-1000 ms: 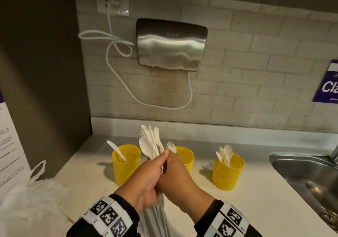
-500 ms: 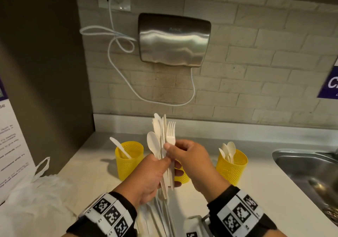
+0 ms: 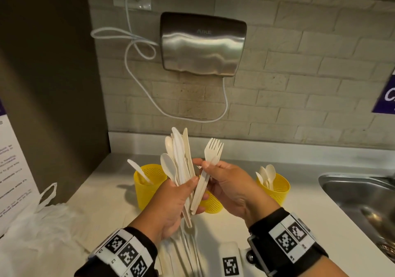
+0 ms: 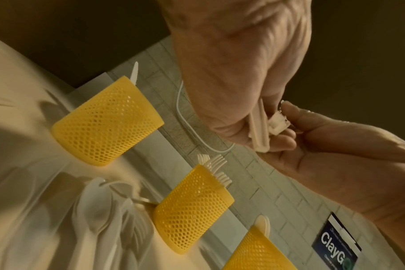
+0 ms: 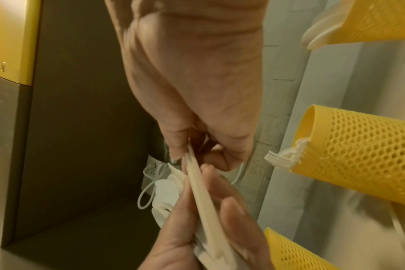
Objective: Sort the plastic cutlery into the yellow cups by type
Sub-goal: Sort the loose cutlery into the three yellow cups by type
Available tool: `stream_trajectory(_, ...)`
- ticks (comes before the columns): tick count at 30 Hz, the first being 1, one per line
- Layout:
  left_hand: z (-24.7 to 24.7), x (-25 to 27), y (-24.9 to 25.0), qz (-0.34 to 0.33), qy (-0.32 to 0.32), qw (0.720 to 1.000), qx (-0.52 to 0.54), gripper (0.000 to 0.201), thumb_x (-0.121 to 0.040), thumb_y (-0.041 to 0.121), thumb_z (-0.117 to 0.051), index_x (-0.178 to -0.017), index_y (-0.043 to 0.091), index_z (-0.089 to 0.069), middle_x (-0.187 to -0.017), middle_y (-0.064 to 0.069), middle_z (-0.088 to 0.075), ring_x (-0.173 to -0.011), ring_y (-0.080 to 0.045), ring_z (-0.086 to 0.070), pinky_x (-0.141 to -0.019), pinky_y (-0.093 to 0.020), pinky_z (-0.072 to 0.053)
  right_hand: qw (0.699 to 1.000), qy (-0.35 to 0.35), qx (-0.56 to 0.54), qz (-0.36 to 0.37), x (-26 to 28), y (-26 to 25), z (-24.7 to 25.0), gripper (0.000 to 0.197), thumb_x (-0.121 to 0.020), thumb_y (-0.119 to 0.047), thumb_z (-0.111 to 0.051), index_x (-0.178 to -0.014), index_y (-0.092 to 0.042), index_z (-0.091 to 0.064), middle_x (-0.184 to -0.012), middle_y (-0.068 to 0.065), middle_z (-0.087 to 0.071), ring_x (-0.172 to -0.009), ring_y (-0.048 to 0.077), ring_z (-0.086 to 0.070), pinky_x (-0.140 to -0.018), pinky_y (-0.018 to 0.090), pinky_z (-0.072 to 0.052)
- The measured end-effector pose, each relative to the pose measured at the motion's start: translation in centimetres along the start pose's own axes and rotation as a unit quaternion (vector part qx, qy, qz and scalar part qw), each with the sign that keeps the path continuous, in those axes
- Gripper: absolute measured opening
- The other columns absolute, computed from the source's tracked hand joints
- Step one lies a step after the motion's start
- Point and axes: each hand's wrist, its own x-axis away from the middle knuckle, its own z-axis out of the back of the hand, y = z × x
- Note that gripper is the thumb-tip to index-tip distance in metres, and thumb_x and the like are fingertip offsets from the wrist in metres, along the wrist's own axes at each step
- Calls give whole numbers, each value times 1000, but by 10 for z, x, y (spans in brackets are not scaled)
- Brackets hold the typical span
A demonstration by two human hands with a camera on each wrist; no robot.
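Fingers: right hand [image 3: 230, 182] pinches the fork [image 3: 210, 159] at its neck; left hand [image 3: 171, 206] clamps the bundle [image 3: 179, 159].
Fork position: above the middle cup [image 3: 211, 202], handle touching the bundle.
Technique: lift the handle free, then lower it handle-first among the forks there.
Caution: keep the bundle gripped.

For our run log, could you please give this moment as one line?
left hand: grips bundle | right hand: pinches fork | cups: knife left, forks middle, spoons right

A steel hand dryer [image 3: 203, 43] hangs on the pale brick wall [image 3: 299, 63].
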Motion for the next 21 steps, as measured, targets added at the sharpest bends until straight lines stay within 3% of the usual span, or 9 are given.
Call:
stream_trajectory(2, 0, -1, -2, -5, 9, 1000, 0, 29, -96, 21, -59, -121, 7, -61, -83, -10, -76, -70, -18, -74, -53, -31, -57, 1000, -9, 5, 4, -1, -2, 0, 23, -97, -11, -55, -109, 2, -69, -85, 17, -55, -70, 25, -58, -69, 38, -47)
stream_trajectory(6, 2, -3, -3, -6, 18, 1000, -15, 26, -95, 18, -61, -118, 6, -62, -85, -10, -77, -73, -20, -75, -55, -33, -58, 996, 18, 87, 16, -7, 1, 7, 20, -95, -15, -60, -107, -2, -71, -87, 14, -57, -81, 26, -54, -85, 39, -52)
stream_trajectory(9, 3, -7, -4, -3, 43, 998, -40, 14, -97, 15, -60, -104, 5, -65, -79, -12, -74, -70, -21, -73, -54, -32, -56, 980, 82, 167, 68, -20, -5, 16, 19, -92, -23, -66, -99, -8, -74, -75, 8, -55, -68, 19, -47, -69, 32, -46)
stream_trajectory(12, 5, -13, -6, 7, 71, 996, -56, 17, -99, 13, -57, -85, 3, -62, -67, -8, -64, -61, -21, -64, -52, -32, -52, 924, 198, 270, 185, -32, -23, 26, 18, -92, -31, -66, -90, -15, -73, -71, 4, -63, -62, 14, -57, -64, 27, -50)
stream_trajectory(15, 4, -18, -6, 12, 68, 996, -53, 20, -99, 12, -57, -81, 3, -60, -62, -6, -59, -57, -19, -59, -50, -29, -48, 862, 241, 367, 251, -45, -29, 32, 24, -94, -29, -62, -88, -7, -71, -78, 13, -70, -67, 23, -66, -65, 36, -53)
stream_trajectory(18, 4, -18, -6, 7, 55, 997, -56, 19, -98, 14, -59, -83, 3, -63, -63, -3, -62, -58, -15, -62, -53, -31, -52, 804, 242, 492, 229, -56, -15, 37, 32, -96, -27, -58, -80, 0, -64, -72, 14, -62, -62, 26, -57, -51, 30, -37)
stream_trajectory(19, 4, -17, -5, 7, 51, 997, -51, 17, -97, 14, -60, -85, 3, -65, -63, -2, -65, -60, -14, -64, -55, -31, -53, 798, 232, 518, 203, -59, -8, 40, 30, -96, -25, -58, -79, -2, -64, -73, 13, -60, -62, 25, -56, -51, 29, -32)
stream_trajectory(21, 4, -14, -4, 9, 40, 998, -41, 13, -95, 16, -63, -92, 5, -68, -70, -2, -71, -64, -12, -67, -56, -30, -53, 782, 195, 576, 140, -65, 7, 47, 21, -94, -23, -59, -91, -4, -68, -82, 15, -66, -76, 30, -64, -59, 25, -34)
